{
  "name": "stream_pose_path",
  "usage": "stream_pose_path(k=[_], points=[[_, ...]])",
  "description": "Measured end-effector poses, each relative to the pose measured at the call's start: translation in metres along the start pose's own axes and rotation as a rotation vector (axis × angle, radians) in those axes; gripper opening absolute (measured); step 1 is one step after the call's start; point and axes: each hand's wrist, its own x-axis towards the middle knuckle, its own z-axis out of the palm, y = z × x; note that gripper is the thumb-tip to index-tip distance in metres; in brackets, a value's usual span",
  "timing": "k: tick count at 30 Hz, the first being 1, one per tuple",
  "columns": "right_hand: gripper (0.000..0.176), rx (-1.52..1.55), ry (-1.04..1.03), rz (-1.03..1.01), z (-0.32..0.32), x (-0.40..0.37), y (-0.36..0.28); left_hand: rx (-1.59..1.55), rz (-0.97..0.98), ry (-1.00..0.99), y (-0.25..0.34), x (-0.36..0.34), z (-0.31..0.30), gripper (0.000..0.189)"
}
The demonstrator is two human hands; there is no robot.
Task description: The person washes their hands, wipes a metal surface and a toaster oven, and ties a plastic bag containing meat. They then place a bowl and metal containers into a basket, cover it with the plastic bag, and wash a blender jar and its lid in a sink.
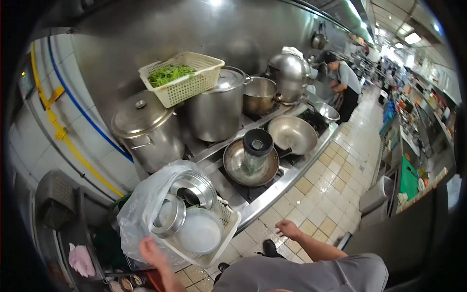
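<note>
My left hand is beside a clear plastic bag, blurred, so its fingers and any hold cannot be made out. Right of it, a cream basket holds metal sieves or pans and a pale translucent bowl. My right hand hangs above the tiled floor, fingers partly curled, with nothing visible in it. Ahead on the stove, a blender jar with a black top stands in a wok. Another wok sits beyond it.
Large lidded pots line the back of the stove, with a basket of green leaves on top. A person works farther along. At right stands a counter with a green board. The tiled floor looks wet.
</note>
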Motion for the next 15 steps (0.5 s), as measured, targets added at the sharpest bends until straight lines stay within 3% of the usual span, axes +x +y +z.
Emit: stream_pose_path(k=[1, 2, 3, 4, 5, 6, 7, 8, 9, 10, 11, 12, 14, 15], points=[[0.037, -0.131, 0.028, -0.015, -0.023, -0.001, 0.036, -0.129, -0.049, -0.117, 0.039, -0.024, 0.040, 0.024], [0.035, -0.263, 0.049, -0.023, -0.044, 0.004, 0.071, 0.020, 0.012, -0.289, 0.079, -0.045, 0.084, 0.024], [0.036, -0.408, -0.021, 0.004, -0.062, 0.014, 0.096, -0.180, -0.075, -0.528, 0.068, -0.067, 0.129, 0.026], [0.038, -0.571, -0.112, 0.045, -0.083, 0.017, 0.120, -0.369, -0.190, -0.752, 0.103, -0.085, 0.179, 0.032], [0.041, -0.760, -0.235, 0.098, -0.111, 0.004, 0.155, -0.418, -0.192, -0.918, 0.129, -0.100, 0.229, 0.047], [0.042, -0.751, -0.267, 0.148, -0.138, -0.018, 0.178, -0.333, -0.288, -0.993, 0.132, -0.110, 0.282, 0.067], [0.042, -0.732, -0.285, 0.177, -0.157, -0.030, 0.190, -0.141, -0.278, -0.970, 0.116, -0.117, 0.338, 0.082], [0.043, -0.697, -0.278, 0.194, -0.172, -0.039, 0.187, 0.002, -0.076, -0.846, 0.086, -0.122, 0.392, 0.089], [0.043, -0.435, -0.135, 0.365, -0.181, -0.071, 0.155, 0.133, -0.213, -0.783, 0.117, -0.117, 0.415, 0.089], [0.041, -0.257, -0.038, 0.420, -0.203, -0.085, 0.173, 0.194, -0.210, -0.700, 0.101, -0.114, 0.457, 0.084], [0.041, -0.268, -0.087, 0.169, -0.241, -0.093, 0.229, 0.340, -0.044, -0.634, 0.081, -0.112, 0.489, 0.073], [0.042, -0.154, -0.017, 0.384, -0.260, -0.110, 0.222, 0.442, -0.079, -0.619, 0.088, -0.111, 0.505, 0.048], [0.047, 0.014, -0.096, 0.137, -0.363, -0.123, 0.383, 0.305, -0.385, -0.590, 0.106, -0.121, 0.513, 0.043], [0.043, -0.335, -0.083, 0.104, -0.381, -0.136, 0.400, 0.117, -0.446, -0.530, 0.071, -0.122, 0.528, 0.037]])
